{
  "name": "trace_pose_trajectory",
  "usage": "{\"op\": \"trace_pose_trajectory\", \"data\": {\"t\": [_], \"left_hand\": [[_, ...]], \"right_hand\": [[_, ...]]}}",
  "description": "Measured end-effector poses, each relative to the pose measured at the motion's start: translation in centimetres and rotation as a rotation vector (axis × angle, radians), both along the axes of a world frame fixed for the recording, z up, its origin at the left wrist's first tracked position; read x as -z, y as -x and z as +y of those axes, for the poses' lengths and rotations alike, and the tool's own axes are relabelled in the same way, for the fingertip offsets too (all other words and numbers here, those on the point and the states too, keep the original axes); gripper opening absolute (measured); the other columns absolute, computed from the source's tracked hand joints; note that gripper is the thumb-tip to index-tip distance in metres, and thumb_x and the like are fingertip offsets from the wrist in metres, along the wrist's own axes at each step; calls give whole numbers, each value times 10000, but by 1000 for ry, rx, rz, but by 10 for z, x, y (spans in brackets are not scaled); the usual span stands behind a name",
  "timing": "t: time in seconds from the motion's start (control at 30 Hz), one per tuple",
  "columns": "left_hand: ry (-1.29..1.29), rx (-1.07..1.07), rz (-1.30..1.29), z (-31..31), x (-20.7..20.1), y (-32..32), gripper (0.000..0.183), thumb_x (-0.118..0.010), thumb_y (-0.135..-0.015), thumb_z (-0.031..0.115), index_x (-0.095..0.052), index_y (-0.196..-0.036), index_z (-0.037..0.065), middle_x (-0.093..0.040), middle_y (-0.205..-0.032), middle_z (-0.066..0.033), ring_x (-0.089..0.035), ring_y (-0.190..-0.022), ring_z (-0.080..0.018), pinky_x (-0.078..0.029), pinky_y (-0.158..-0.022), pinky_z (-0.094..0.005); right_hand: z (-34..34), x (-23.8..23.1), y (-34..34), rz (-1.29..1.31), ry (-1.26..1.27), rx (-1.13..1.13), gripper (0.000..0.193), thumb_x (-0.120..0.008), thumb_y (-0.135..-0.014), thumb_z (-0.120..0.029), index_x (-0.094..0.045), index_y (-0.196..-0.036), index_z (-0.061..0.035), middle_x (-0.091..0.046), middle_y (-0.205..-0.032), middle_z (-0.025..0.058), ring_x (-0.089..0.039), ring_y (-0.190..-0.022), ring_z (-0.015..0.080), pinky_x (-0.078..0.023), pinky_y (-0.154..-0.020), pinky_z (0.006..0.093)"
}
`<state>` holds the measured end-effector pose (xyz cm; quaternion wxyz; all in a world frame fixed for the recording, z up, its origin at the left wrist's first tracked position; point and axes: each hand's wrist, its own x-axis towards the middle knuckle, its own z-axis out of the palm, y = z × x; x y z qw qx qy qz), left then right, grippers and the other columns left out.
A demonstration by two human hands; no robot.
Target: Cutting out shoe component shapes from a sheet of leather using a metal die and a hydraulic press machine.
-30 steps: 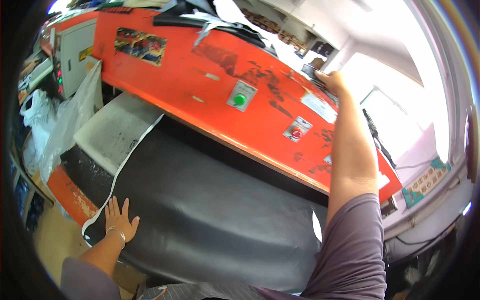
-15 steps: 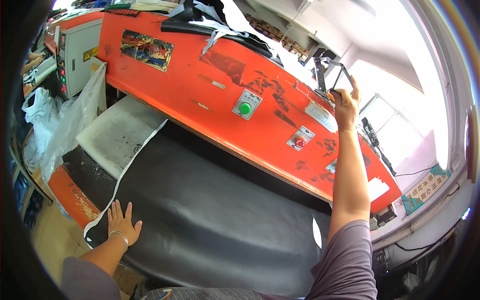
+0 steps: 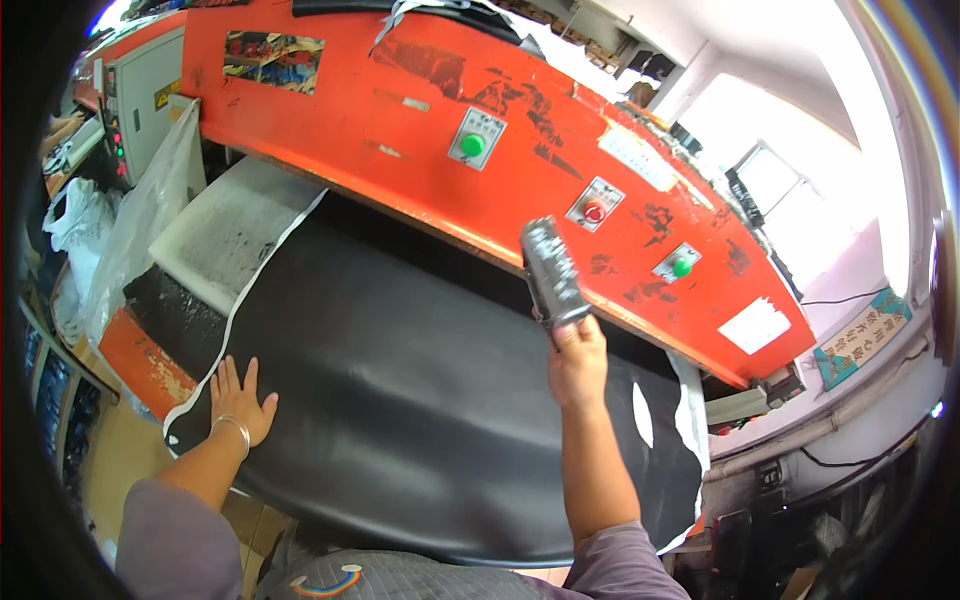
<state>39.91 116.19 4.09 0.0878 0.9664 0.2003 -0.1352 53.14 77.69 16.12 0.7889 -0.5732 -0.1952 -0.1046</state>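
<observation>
A large black sheet (image 3: 400,380), smooth like leather with a pale edge, lies over the bed under the orange press. My left hand (image 3: 241,405), a bracelet at its wrist, rests flat on its left part with fingers spread. My right hand (image 3: 578,368) grips the lower end of a dark metal cutting die (image 3: 553,272), its side scuffed with pale marks. The die is held up in front of the press's lower edge, above the sheet and apart from it. A white leaf-shaped gap (image 3: 642,415) shows in the sheet's right part.
The orange press head (image 3: 400,110) spans the far side, with green buttons (image 3: 472,146) and a red button (image 3: 594,212). A whitish worn board (image 3: 225,235) shows beside the sheet. Plastic bags (image 3: 82,225) and a grey control cabinet (image 3: 148,100) stand at left.
My right hand has brought the cutting die down and left from the top of the press to above the sheet. My left hand stays on the sheet. The view has shifted somewhat.
</observation>
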Motion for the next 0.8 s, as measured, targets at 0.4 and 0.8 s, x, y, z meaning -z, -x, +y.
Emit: {"op": "trace_pose_trajectory", "data": {"t": [0.4,0.8], "left_hand": [[-8,20,-61,12,27,3,730,-454,-894,476,-194,-1477,121,-128,-1504,-278,-99,-1416,-378,-69,-1148,-462],[793,-167,-417,211,46,-130,447,-652,-833,349,-585,-1064,-28,-641,-722,-112,-614,-687,-206,-487,-683,-333]], "right_hand": [[41,123,-19,-200,886,-54,143,-774,-686,-44,-698,-806,-65,-398,-1383,185,-447,-1248,328,-393,-968,375],[125,140,-27,31,1286,330,404,-762,-728,-123,-635,-1112,-131,-309,-1471,173,-348,-1313,352,-337,-1046,420]]}}
